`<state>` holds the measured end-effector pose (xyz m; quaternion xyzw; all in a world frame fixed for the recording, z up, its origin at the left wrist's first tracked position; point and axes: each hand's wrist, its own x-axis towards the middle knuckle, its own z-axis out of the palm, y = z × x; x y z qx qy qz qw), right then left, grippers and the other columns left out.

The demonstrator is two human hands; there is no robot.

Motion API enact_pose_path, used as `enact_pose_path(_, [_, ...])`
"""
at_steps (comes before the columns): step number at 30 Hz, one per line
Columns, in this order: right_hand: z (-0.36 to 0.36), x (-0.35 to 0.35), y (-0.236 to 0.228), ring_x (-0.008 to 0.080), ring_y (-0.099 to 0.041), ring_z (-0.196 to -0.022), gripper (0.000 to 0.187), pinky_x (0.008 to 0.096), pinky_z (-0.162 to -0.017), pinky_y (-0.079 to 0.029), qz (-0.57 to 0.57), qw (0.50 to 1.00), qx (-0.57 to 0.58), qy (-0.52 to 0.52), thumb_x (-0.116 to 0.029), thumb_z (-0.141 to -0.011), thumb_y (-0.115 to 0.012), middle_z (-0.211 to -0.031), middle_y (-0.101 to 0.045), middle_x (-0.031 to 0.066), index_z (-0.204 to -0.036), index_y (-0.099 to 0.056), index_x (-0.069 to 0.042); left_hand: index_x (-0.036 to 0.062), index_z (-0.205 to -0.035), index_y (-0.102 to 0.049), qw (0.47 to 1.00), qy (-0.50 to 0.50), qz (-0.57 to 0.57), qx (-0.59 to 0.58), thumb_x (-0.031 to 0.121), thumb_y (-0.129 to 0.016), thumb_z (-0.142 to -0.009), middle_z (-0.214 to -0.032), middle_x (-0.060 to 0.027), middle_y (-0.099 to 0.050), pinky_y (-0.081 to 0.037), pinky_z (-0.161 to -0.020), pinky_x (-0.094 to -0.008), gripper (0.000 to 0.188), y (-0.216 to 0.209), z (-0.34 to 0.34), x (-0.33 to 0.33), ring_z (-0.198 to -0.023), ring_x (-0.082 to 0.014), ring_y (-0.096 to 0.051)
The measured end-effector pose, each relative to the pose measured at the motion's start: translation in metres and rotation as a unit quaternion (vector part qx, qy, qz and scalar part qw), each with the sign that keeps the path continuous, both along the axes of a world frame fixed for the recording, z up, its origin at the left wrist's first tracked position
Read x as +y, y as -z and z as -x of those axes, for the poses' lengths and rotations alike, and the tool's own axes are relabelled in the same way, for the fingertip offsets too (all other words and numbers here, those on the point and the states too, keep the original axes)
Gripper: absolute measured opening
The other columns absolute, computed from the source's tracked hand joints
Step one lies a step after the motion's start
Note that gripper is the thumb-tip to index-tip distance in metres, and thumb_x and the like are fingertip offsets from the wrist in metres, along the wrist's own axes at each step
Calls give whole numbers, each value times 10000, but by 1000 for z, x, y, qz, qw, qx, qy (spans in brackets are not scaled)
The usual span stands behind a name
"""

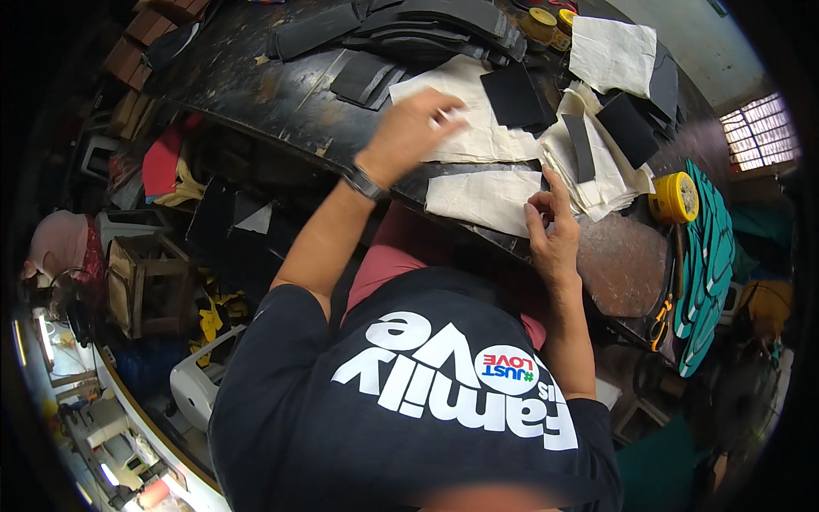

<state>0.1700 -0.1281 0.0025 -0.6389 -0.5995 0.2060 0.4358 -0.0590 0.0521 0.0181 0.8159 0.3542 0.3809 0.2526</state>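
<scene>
My left hand, with a dark watch on its wrist, is over a large cream cloth piece on the dark table. Motion smears its fingers, so whether they grip anything cannot be made out. At the right end of a smaller cream cloth strip by the table's near edge is my right hand. Its index finger stretches away from me, apart from the bent thumb, and nothing shows between them. Just beyond it lies a stack of cream cloth pieces with a narrow black strip on top.
Stacked dark grey strips fill the table's far side. Black squares lie on the cloth. A yellow tub stands to the right, near orange-handled scissors and hanging green pieces. A wooden stool is at left.
</scene>
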Motion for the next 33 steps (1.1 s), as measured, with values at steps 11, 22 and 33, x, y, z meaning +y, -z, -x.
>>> enact_pose_path(11, [29, 22, -10, 241, -629, -728, 569, 348, -728, -533, -61, 994, -5, -88, 23, -903, -671, -853, -643, 128, -1446, -543, -89, 118, -1247, -728, 937, -250, -34, 241, 491, -818, -804, -1275, -163, -680, -507, -996, -450, 586, 28, 83, 89, -1184, -361, -636])
enact_pose_path(22, [82, 106, -18, 409, -654, -1006, 750, 472, -884, -531, -89, 976, -21, -199, 30, -866, -605, -1138, -667, 238, -1555, -364, -140, 27, -1020, -782, 980, -187, 7, 73, 273, -778, -871, -898, -162, -764, -565, -755, -365, 287, 20, 76, 84, -814, -276, -740])
enact_pose_path(33, [123, 196, 5, 395, -597, -1226, 844, 606, -1158, -293, -6, 948, -202, -246, -43, -940, -559, -1310, -648, 195, -1647, -114, -161, -1, -1000, -762, 965, -227, 72, -106, 198, -762, -931, -833, -5, -722, -485, -682, -243, 210, 51, 82, 105, -741, -74, -610])
